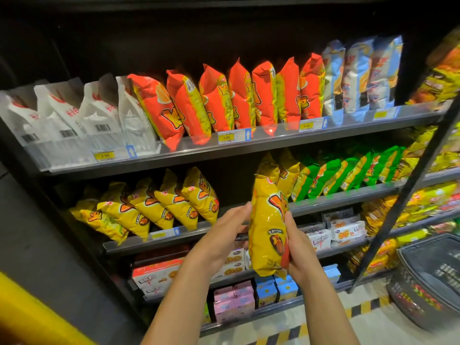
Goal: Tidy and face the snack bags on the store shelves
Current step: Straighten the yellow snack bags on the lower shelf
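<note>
I am looking down at store shelves through the head camera. Both hands hold one yellow bag [267, 220] in the air, just in front of the middle shelf [199, 230] and not yet resting on it.

The bag's long axis stands almost upright, with its top seam leaning slightly away from me toward the shelf and its printed face turned toward me. Directly behind and above the hands there is a dark gap on that shelf. It lies between a slanting row of yellow bags [149, 207] toward the shelf's left end and two more matching bags [286, 170] that stand beside the green bags [348, 173]. The held bag's top already overlaps the right side of the gap, so I judge the coming move to be a short push forward and slightly left.

The left hand [224, 227] reaches up from below, its fingers fairly straight and laid against the bag's left edge; I cannot see its thumb. The right hand [298, 247] is nearer the bag's lower end and grips the right edge, thumb on the front and fingers curled behind. Both forearms rise from the bottom of the view.
</note>
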Demonstrator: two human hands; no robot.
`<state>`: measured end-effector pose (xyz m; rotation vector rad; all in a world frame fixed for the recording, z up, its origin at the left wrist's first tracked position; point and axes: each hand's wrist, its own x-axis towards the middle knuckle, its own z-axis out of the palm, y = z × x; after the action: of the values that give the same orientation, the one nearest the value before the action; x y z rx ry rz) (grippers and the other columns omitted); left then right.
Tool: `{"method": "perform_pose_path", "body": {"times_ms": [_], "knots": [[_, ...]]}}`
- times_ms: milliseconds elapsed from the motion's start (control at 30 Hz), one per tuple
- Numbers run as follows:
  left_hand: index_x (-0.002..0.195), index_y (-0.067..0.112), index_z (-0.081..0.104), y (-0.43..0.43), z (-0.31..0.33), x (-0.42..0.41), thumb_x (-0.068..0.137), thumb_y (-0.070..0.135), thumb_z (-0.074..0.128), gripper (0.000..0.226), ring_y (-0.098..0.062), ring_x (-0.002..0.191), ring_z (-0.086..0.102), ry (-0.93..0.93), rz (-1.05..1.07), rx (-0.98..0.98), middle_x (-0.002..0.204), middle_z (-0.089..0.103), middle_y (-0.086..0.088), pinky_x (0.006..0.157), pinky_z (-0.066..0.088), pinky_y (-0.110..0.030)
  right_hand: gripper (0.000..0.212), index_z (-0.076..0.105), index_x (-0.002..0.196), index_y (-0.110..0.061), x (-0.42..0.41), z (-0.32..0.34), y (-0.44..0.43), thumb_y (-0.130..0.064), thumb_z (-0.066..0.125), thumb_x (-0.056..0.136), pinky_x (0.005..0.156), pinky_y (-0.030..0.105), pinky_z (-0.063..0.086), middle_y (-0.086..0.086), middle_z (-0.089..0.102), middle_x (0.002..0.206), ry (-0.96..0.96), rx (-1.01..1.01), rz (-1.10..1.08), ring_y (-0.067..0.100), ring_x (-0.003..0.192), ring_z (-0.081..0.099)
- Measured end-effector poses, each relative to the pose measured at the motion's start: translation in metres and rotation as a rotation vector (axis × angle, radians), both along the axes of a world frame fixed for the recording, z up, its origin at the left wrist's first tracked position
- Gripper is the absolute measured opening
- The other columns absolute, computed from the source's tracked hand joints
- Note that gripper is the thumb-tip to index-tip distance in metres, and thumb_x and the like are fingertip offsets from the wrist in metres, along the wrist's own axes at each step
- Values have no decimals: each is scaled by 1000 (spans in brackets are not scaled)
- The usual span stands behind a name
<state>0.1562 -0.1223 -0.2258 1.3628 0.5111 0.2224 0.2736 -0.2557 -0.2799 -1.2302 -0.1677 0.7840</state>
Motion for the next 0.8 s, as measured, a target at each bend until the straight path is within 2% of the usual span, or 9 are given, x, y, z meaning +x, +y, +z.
{"method": "perform_pose_path", "body": {"times_ms": [100, 167, 200, 333, 400, 500, 567, 667, 800], "knots": [[148, 32, 50, -2, -2, 3, 74, 84, 71, 93, -12, 122, 66, 8, -4, -6, 140, 65, 12, 107, 55, -40, 54, 71, 119, -20, -4, 9, 2, -67, 53, 98, 96, 59, 59, 8, 80, 107, -240, -126, -31, 28, 102, 77], [145, 31, 46, -7, 1, 5, 84, 76, 70, 79, -1, 105, 66, 11, -9, -13, 134, 61, 19, 83, 60, -20, 60, 72, 110, -25, -7, 15, 4, -78, 52, 92, 92, 56, 60, 3, 79, 101, -407, -238, -64, 23, 97, 76], [140, 33, 47, -12, 3, 5, 85, 73, 70, 71, -1, 100, 67, 9, -4, -18, 128, 64, 18, 78, 61, -20, 63, 71, 110, -28, -8, 18, 5, -83, 49, 89, 92, 55, 60, 1, 78, 102, -454, -266, -62, 21, 98, 75], [116, 41, 52, -13, 3, 2, 90, 66, 68, 39, -2, 94, 65, 16, 68, 61, 114, 65, 16, 72, 53, -24, 64, 69, 115, -34, -13, 34, 2, -84, 37, 92, 96, 48, 57, -5, 75, 110, -534, -266, -20, 15, 105, 71], [104, 38, 60, -9, 5, -4, 95, 61, 66, 25, -7, 87, 70, 21, 91, -12, 108, 74, 8, 72, 55, -26, 58, 70, 116, -33, -10, 42, -3, -73, 32, 100, 87, 42, 59, -1, 78, 110, -465, -200, -33, 17, 100, 73], [123, 28, 74, -4, 5, -11, 87, 69, 70, 55, -29, 108, 76, 22, 118, -277, 119, 79, -10, 99, 59, -51, 64, 64, 127, -15, -3, 50, -16, -63, 28, 105, 72, 38, 62, 10, 79, 110, -248, 12, -30, 25, 88, 77], [130, 21, 70, -3, 2, -13, 91, 67, 63, 61, -35, 105, 77, -26, 145, -431, 123, 76, -17, 93, 58, -53, 66, 61, 130, -9, -1, 51, -22, -61, 28, 104, 71, 38, 63, 15, 78, 112, -177, 118, -30, 29, 90, 76], [130, 19, 69, -8, -1, -13, 92, 65, 56, 60, -33, 95, 79, -68, 126, -488, 121, 76, -19, 85, 58, -47, 70, 62, 130, -8, -6, 56, -22, -64, 33, 98, 76, 41, 62, 14, 78, 112, -171, 133, -22, 28, 94, 75], [131, 22, 69, -8, -4, -9, 87, 66, 63, 62, -35, 107, 76, -52, 159, -399, 121, 77, -16, 101, 56, -58, 70, 63, 130, -19, -11, 60, -19, -69, 40, 87, 79, 36, 61, 1, 78, 116, -285, 54, 57, 18, 101, 77]]}}
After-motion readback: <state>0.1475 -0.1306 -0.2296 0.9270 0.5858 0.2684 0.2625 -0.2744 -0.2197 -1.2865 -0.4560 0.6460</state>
